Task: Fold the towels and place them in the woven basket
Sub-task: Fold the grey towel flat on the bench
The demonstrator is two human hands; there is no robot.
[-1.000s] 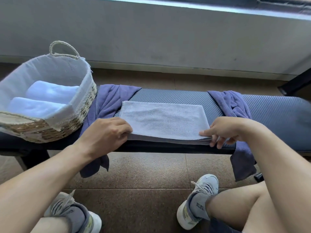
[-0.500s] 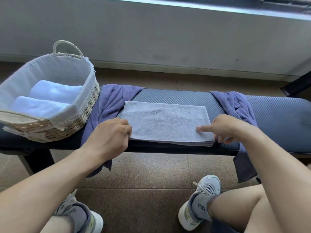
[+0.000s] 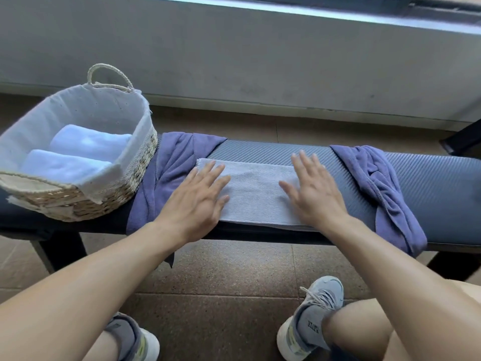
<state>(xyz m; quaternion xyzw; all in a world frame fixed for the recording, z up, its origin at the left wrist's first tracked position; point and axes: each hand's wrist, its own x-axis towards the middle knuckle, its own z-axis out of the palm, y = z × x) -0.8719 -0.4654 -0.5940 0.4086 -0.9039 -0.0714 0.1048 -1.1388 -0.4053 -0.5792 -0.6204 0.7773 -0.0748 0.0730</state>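
A folded grey towel [image 3: 253, 194] lies flat on the dark padded bench [image 3: 429, 194]. My left hand [image 3: 197, 199] rests palm down on its left part, fingers spread. On the towel's right part my right hand [image 3: 312, 191] lies flat too, fingers apart. Neither hand grips anything. The woven basket [image 3: 86, 201] with a white cloth lining stands at the bench's left end and holds two folded white towels [image 3: 75, 155]. One unfolded purple towel [image 3: 169, 173] lies crumpled between basket and grey towel; another purple towel [image 3: 385, 194] hangs over the bench to the right.
A grey wall [image 3: 234, 61] runs behind the bench, with a tiled floor [image 3: 234, 269] below. My knees and two grey sneakers [image 3: 312, 327] are under the bench's near edge. A dark frame leg [image 3: 460, 136] shows at the far right.
Both hands let go of the grey towel's near corners and moved onto its top, opening flat with fingers spread. The view shifted slightly, with the basket now further right.
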